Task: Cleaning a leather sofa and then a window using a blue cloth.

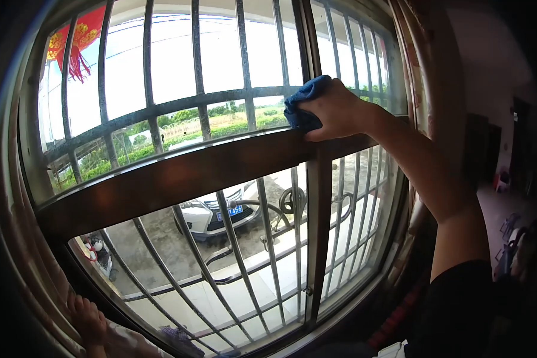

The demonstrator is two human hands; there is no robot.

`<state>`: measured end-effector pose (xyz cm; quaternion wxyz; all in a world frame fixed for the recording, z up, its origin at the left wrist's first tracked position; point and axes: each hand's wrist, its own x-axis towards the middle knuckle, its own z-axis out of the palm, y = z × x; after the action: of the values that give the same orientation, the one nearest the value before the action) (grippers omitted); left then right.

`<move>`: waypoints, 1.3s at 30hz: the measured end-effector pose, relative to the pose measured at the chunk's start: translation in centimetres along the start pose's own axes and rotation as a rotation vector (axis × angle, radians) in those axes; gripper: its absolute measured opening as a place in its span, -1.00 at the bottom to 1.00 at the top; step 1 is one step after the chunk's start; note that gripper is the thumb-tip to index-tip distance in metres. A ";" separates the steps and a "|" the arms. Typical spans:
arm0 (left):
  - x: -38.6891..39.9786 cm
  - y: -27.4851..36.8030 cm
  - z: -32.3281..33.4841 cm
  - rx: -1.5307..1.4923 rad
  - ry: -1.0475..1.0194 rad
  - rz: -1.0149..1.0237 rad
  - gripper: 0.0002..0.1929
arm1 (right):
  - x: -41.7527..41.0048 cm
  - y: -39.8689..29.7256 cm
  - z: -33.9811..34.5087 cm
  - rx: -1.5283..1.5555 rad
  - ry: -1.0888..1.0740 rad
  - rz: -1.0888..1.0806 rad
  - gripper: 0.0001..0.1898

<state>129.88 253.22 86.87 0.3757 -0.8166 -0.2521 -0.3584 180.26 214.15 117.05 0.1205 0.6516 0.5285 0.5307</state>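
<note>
My right hand grips a blue cloth and presses it near the junction of the window's upright and its wide brown crossbar. The bunched cloth lies against the upper pane beside the upright, just above the crossbar. At the lower left, my left hand has its fingers curled at the light patterned curtain, beside the window frame. Part of that hand is dim.
Metal security bars stand behind the panes. A second curtain hangs at the right edge. Outside are a parked white car, a red hanging decoration and greenery. The dim room extends to the right.
</note>
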 end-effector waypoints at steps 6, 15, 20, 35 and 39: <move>0.4 0.2 1.2 -0.041 0.006 -0.023 -0.87 | 1.5 1.7 -6.0 0.137 -0.478 0.158 -0.47; -0.4 -0.2 1.0 0.024 -0.004 -0.015 -0.87 | 0.9 3.3 -3.4 -0.082 0.230 0.067 -0.68; -0.2 0.0 0.8 0.043 -0.016 -0.024 -0.88 | 1.6 0.0 -1.4 -0.026 -0.326 0.186 -0.60; 0.3 0.1 0.1 0.005 0.046 -0.026 -0.88 | 6.0 -7.3 -1.2 1.333 -0.078 0.341 -0.61; -0.5 -0.8 1.3 -0.003 -0.024 -0.004 -0.87 | 12.8 -17.0 -5.2 1.245 0.050 0.109 -0.54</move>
<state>129.49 254.64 86.27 0.3707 -0.8209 -0.2579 -0.3496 164.95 229.48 114.16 -0.3216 0.6131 0.7072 0.1434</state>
